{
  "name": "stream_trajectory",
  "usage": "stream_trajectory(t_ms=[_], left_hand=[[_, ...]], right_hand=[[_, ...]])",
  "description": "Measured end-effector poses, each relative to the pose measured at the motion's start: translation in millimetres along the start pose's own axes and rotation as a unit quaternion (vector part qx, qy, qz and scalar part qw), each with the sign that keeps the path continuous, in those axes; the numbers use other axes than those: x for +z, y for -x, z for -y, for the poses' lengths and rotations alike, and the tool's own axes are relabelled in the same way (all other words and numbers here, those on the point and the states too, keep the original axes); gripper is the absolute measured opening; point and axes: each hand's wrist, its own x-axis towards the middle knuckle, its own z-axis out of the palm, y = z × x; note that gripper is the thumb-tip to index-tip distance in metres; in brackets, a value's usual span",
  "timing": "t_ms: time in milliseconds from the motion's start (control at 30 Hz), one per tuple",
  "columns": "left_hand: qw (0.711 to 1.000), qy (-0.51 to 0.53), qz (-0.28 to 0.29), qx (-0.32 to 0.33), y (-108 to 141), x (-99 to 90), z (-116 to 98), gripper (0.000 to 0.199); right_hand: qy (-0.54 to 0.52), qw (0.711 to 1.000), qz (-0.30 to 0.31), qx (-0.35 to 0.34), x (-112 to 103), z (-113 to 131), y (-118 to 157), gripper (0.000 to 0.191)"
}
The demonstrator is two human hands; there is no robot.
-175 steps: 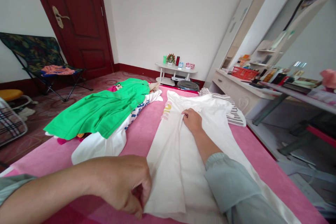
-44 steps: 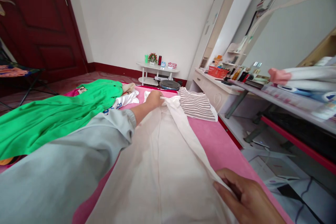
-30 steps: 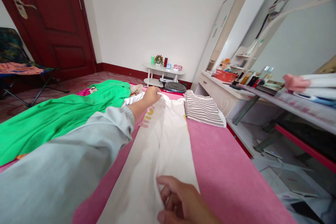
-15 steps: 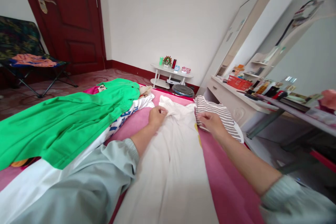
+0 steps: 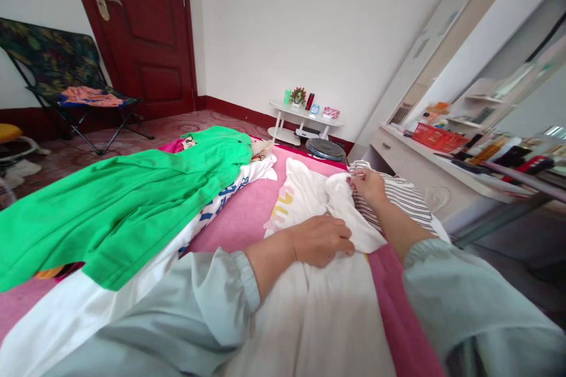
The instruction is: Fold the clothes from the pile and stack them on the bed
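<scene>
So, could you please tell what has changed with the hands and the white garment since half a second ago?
The left hand moved from the white garment's far left part nearer and rightward, onto its middle. The right hand, before over the striped cloth, now pinches the garment's far right edge. A white flap now spreads rightward. The green garment stayed.

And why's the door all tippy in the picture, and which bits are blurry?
In the head view, the red door and tall cabinet lean outward, probably from a wide lens; also in the head view, bottles on the dresser look smeary, while the left hand is clearer.
</scene>
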Motion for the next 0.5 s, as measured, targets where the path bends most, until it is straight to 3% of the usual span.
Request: stream_trajectory(t_ms=[100, 167, 267, 367, 433, 500], left_hand=[[0.999, 0.011, 0.001, -0.035, 1, -0.6, -6, 0.046], [0.998, 0.012, -0.003, -0.054, 2, -1.5, -8, 0.052], [0.996, 0.006, -0.009, -0.085, 1, -1.1, -10, 0.066], [0.991, -0.005, -0.011, -0.136, -2, 2.5, -9, 0.077], [0.987, -0.007, -0.007, -0.159, -3, 5.6, -8, 0.062], [0.986, -0.001, -0.008, -0.164, -3, 7.8, -7, 0.031]], right_hand=[[0.055, 0.996, -0.022, -0.060, -2, 12, 3, 0.034], [0.088, 0.988, -0.004, -0.128, 1, 23, 6, 0.038], [0.148, 0.968, 0.096, -0.181, 9, 35, 12, 0.045], [0.184, 0.955, 0.189, -0.137, 16, 37, 14, 0.037], [0.178, 0.960, 0.191, -0.100, 14, 33, 10, 0.018], [0.162, 0.972, 0.157, -0.068, 7, 25, 4, 0.010]])
